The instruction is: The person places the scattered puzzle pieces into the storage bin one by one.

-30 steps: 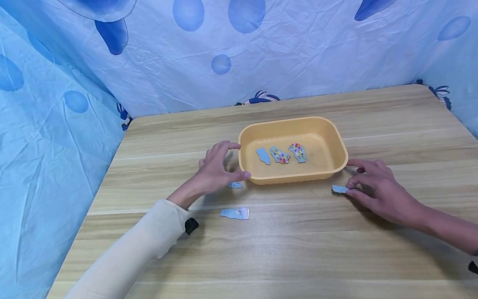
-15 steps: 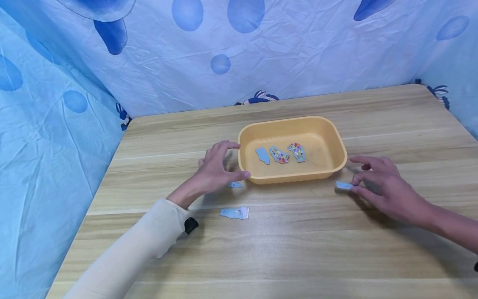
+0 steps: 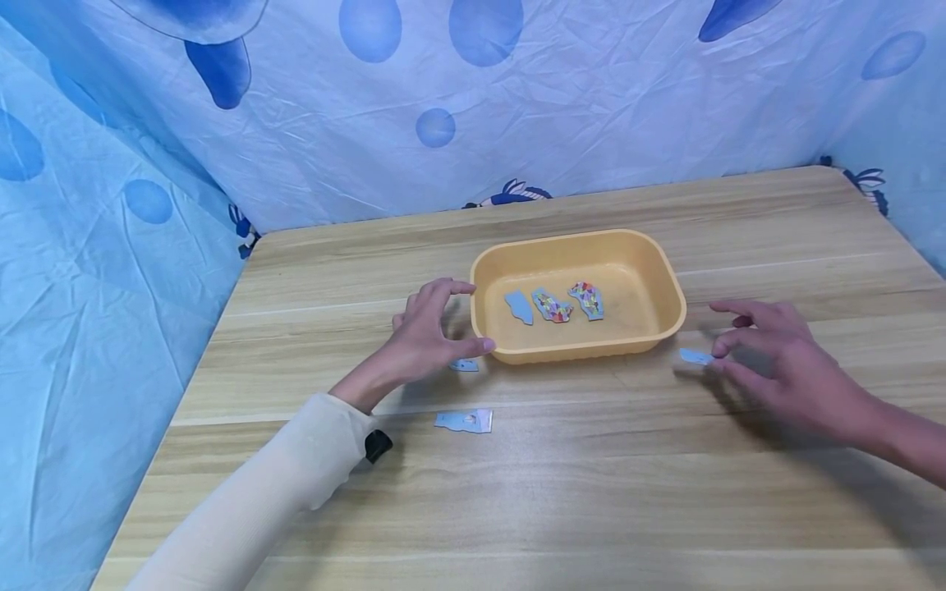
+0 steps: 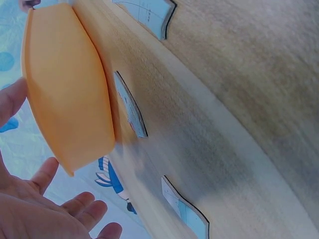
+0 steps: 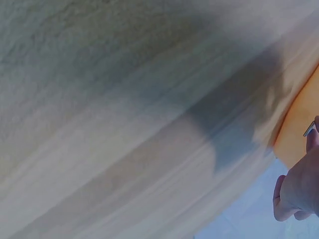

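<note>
A shallow tan-orange plastic tray [image 3: 580,355] lies on the table, holding a plain blue puzzle piece [image 3: 520,308] and two blue pieces with multicoloured patterns, one in the middle [image 3: 552,305] and one to its right [image 3: 588,301]. At its left end my left hand [image 3: 421,341] touches the rim with outstretched thumb and index finger; the other fingers are spread in the left wrist view. Right of the tray, my right hand [image 3: 779,361] pinches a thin light-blue puzzle piece [image 3: 695,357] between thumb and fingertip, above the table. In the right wrist view this piece [image 5: 309,129] appears edge-on.
Beside my left thumb a blue piece [image 3: 464,365] is partly covered. Nearer the front lies another blue piece [image 3: 464,421] with a pale end. Behind the wooden table [image 3: 591,492] hangs a blue patterned cloth [image 3: 591,98], which also runs along the left side.
My right hand has drawn back from the tray's corner, to the right and slightly away from me, carrying the pinched piece. The left hand and tray stay in place.
</note>
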{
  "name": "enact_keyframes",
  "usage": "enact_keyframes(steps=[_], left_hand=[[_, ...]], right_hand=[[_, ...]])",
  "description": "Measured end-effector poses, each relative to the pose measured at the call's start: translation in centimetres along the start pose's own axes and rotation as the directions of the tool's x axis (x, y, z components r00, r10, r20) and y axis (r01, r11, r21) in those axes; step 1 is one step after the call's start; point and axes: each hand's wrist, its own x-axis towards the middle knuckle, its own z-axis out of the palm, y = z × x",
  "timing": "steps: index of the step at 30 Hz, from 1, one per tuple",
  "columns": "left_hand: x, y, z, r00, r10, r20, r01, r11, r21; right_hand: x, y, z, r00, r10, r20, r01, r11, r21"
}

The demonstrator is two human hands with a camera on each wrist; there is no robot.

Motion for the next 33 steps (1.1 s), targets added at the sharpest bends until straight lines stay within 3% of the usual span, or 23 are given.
enact_keyframes(steps=[6, 24, 33], left_hand=[[0.0, 0.0, 0.0, 1.0, -0.002, -0.007, 0.002, 1.0, 0.014], [0.1, 0.0, 0.0, 1.0, -0.006, -0.004, 0.006, 1.0, 0.014], [0.0, 0.1, 0.0, 1.0, -0.01, -0.002, 0.01, 1.0, 0.02]], right_hand=[[0.4, -0.1, -1.0, 0.999, 0.044, -0.018, -0.044, 0.999, -0.003], [3.4, -0.8, -3.5, 0.99, -0.061, -0.124, 0.058, 0.998, -0.023], [5.4, -0.9, -4.3, 0.992, -0.037, -0.12, 0.038, 0.999, 0.003]])
